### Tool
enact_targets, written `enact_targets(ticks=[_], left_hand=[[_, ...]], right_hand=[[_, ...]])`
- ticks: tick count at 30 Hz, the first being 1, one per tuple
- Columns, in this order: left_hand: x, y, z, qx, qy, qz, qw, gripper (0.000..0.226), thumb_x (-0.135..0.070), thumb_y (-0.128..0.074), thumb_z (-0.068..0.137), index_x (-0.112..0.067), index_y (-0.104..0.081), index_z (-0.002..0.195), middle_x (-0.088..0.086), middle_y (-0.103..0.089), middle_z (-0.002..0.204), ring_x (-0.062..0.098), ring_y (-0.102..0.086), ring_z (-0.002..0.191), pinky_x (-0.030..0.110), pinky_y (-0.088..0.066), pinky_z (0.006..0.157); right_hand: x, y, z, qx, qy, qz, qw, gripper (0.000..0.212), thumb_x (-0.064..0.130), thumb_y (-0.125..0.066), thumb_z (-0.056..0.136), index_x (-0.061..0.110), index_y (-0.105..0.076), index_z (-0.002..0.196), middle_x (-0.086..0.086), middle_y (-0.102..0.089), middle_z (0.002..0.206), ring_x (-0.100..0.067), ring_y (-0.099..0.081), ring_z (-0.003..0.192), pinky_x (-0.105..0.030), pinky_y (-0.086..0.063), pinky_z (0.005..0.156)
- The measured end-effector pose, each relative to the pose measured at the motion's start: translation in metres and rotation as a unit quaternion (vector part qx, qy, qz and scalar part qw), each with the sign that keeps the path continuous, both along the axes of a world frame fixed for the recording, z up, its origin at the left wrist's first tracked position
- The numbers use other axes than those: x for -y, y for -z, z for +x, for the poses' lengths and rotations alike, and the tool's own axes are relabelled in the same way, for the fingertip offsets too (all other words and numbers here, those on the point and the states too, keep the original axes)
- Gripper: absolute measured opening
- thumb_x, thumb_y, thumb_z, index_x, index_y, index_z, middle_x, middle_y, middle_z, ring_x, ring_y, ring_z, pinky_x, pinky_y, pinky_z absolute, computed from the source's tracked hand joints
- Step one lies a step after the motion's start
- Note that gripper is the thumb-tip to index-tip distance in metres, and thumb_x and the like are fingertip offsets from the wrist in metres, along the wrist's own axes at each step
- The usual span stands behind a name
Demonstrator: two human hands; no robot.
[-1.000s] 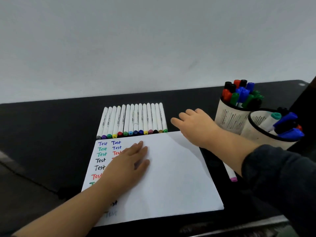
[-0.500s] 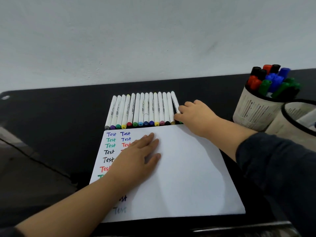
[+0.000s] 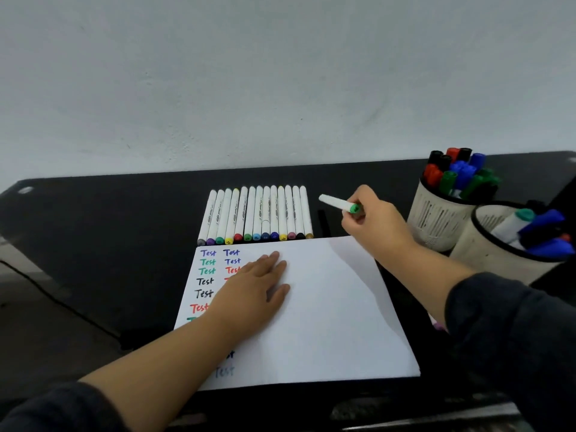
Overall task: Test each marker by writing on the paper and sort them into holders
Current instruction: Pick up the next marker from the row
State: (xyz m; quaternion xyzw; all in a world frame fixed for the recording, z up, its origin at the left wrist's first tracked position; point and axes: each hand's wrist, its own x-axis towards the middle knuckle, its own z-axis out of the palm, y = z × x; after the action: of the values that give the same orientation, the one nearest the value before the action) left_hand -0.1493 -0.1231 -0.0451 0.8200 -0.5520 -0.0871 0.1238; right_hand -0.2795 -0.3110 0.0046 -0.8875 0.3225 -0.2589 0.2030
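Now the right hand (image 3: 374, 222) pinches a green-capped marker (image 3: 339, 203); the flat left hand (image 3: 252, 291) should steady the paper (image 3: 327, 307) while uncapping.

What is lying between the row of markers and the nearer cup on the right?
In the head view, the right hand holding a green-capped marker is between the row of markers and the cup, above bare black table.

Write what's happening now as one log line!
right hand: holds green marker, capped | left hand: flat on paper | next: uncap, write test
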Motion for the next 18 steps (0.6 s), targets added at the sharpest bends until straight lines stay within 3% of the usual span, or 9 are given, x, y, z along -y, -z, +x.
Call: enact_targets(ticks=[3, 4, 7, 10, 13, 15, 18], left_hand=[[0.0, -0.004, -0.003, 0.02, 0.005, 0.037, 0.999, 0.054, -0.042, -0.025, 0.101, -0.024, -0.014, 0.151, -0.01, -0.001, 0.158, 0.007, -0.002, 0.144, 0.016, 0.004, 0.108], [0.0, -0.006, -0.004, 0.031, 0.007, 0.059, 0.998, 0.055, -0.042, -0.023, 0.101, -0.022, -0.011, 0.151, -0.007, 0.001, 0.158, 0.009, -0.002, 0.144, 0.02, 0.003, 0.111], [0.001, -0.018, -0.009, 0.043, 0.007, 0.105, 0.994, 0.057, -0.041, -0.021, 0.102, -0.017, -0.006, 0.151, -0.002, 0.0, 0.158, 0.014, -0.007, 0.145, 0.026, -0.006, 0.115], [-0.004, -0.033, -0.021, -0.034, -0.06, 0.017, 0.997, 0.057, -0.044, -0.031, 0.1, -0.022, -0.017, 0.15, -0.004, -0.02, 0.156, 0.014, -0.023, 0.14, 0.027, -0.021, 0.111], [-0.019, -0.043, -0.04, -0.141, -0.112, -0.096, 0.979, 0.051, -0.045, -0.043, 0.096, -0.028, -0.036, 0.143, -0.008, -0.043, 0.143, 0.011, -0.04, 0.128, 0.025, -0.031, 0.099], [-0.031, -0.048, -0.051, -0.195, -0.117, -0.123, 0.966, 0.043, -0.043, -0.049, 0.094, -0.03, -0.049, 0.135, -0.011, -0.056, 0.122, 0.008, -0.051, 0.108, 0.02, -0.035, 0.083], [-0.05, -0.053, -0.059, -0.291, -0.147, -0.139, 0.935, 0.031, -0.038, -0.057, 0.091, -0.03, -0.063, 0.121, -0.016, -0.059, 0.089, 0.003, -0.051, 0.077, 0.014, -0.039, 0.064]], right_hand=[[-0.021, -0.011, -0.015, 0.099, 0.049, 0.102, 0.989, 0.012, 0.021, -0.057, 0.091, 0.017, -0.046, 0.093, 0.002, -0.055, 0.07, -0.007, -0.048, 0.057, -0.009, -0.037, 0.044], [-0.027, -0.014, -0.02, 0.131, 0.053, 0.135, 0.981, 0.013, 0.02, -0.059, 0.09, 0.018, -0.046, 0.09, 0.0, -0.057, 0.071, -0.009, -0.051, 0.058, -0.01, -0.04, 0.047], [-0.045, -0.023, -0.034, 0.21, 0.05, 0.232, 0.949, 0.012, 0.014, -0.059, 0.088, 0.018, -0.047, 0.086, -0.009, -0.069, 0.084, -0.022, -0.066, 0.075, -0.036, -0.055, 0.066], [-0.063, -0.031, -0.046, 0.251, 0.036, 0.293, 0.922, 0.01, 0.005, -0.051, 0.09, 0.012, -0.046, 0.084, -0.011, -0.069, 0.075, -0.016, -0.065, 0.065, -0.026, -0.053, 0.059], [-0.079, -0.038, -0.053, 0.271, 0.045, 0.337, 0.9, 0.01, 0.006, -0.05, 0.09, 0.01, -0.048, 0.082, -0.012, -0.067, 0.066, -0.019, -0.06, 0.057, -0.026, -0.048, 0.052], [-0.091, -0.041, -0.054, 0.278, 0.056, 0.377, 0.882, 0.01, 0.009, -0.051, 0.091, 0.011, -0.052, 0.081, -0.012, -0.065, 0.062, -0.02, -0.057, 0.055, -0.026, -0.046, 0.051], [-0.109, -0.043, -0.049, 0.29, 0.078, 0.423, 0.855, 0.011, 0.013, -0.052, 0.091, 0.01, -0.056, 0.081, -0.01, -0.06, 0.06, -0.018, -0.051, 0.055, -0.026, -0.043, 0.053]])
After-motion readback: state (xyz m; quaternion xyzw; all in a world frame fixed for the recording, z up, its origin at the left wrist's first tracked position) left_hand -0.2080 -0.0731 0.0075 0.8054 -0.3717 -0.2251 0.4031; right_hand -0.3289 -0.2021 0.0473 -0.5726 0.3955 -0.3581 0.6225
